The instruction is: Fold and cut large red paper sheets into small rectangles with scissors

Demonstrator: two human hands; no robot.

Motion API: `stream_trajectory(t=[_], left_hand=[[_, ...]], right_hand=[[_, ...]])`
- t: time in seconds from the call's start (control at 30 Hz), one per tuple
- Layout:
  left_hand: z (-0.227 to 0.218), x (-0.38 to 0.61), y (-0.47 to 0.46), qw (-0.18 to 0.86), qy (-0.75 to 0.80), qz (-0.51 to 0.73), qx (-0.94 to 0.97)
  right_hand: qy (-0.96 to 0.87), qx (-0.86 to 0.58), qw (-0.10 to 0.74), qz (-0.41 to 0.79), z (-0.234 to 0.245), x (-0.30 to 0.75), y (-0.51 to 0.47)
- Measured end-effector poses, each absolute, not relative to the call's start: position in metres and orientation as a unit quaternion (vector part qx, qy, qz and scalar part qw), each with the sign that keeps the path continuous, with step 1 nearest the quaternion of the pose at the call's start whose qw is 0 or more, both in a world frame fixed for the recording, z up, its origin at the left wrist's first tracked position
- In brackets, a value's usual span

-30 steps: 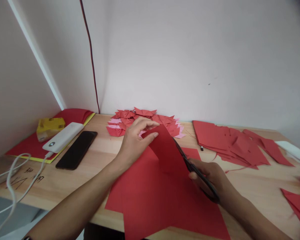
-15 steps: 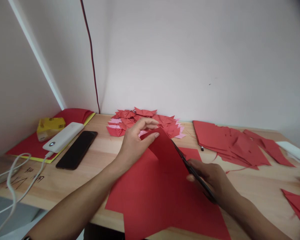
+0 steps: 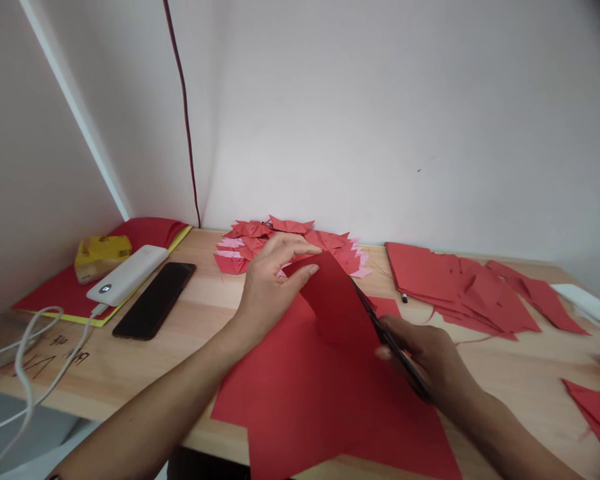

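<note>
Fingers (image 3: 300, 271) of the left hand (image 3: 267, 290) pinch the lifted corner of the red sheet (image 3: 320, 400), thumb below, the others loosely spread above. The right hand (image 3: 433, 363) closes its fingers around the scissors (image 3: 387, 337), whose blades meet the sheet's right edge. The sheet lies on the table (image 3: 200, 313) at the near edge, far corner raised. We judge the cut goes best with the paper held taut and the blades kept to one line. We note one container, a yellow box (image 3: 101, 255) at far left; we cannot tell its contents.
</note>
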State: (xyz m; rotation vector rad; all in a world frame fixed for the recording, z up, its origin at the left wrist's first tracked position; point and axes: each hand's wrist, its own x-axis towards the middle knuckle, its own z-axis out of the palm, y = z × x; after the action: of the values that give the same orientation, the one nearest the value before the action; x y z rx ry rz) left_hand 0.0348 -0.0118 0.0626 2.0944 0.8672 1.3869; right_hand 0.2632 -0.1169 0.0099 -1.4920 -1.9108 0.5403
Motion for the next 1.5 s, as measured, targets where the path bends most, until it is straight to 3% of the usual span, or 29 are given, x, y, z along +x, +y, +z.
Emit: stream_trajectory(t=[0.6, 0.73, 0.9, 1.1, 1.3, 1.5], left_hand=[[0.056, 0.033, -0.005, 0.237, 0.361, 0.524, 0.734], [0.05, 0.035, 0.002, 0.322, 0.37, 0.519, 0.7], [0.044, 0.039, 0.009, 0.518, 0.349, 0.492, 0.607], [0.048, 0.038, 0.006, 0.587, 0.335, 0.478, 0.561], [0.058, 0.03, 0.005, 0.554, 0.296, 0.447, 0.637], [0.073, 0.022, -0.003, 0.402, 0.286, 0.419, 0.762]], right_hand=[[-0.712, -0.602, 0.332, 0.146, 0.008, 0.273, -0.118], [-0.708, -0.606, 0.34, 0.125, 0.004, 0.277, -0.119], [-0.704, -0.614, 0.333, 0.129, 0.006, 0.275, -0.118], [-0.707, -0.608, 0.333, 0.142, 0.009, 0.273, -0.118], [-0.725, -0.586, 0.326, 0.157, 0.009, 0.271, -0.117], [-0.733, -0.582, 0.296, 0.192, 0.011, 0.266, -0.116]])
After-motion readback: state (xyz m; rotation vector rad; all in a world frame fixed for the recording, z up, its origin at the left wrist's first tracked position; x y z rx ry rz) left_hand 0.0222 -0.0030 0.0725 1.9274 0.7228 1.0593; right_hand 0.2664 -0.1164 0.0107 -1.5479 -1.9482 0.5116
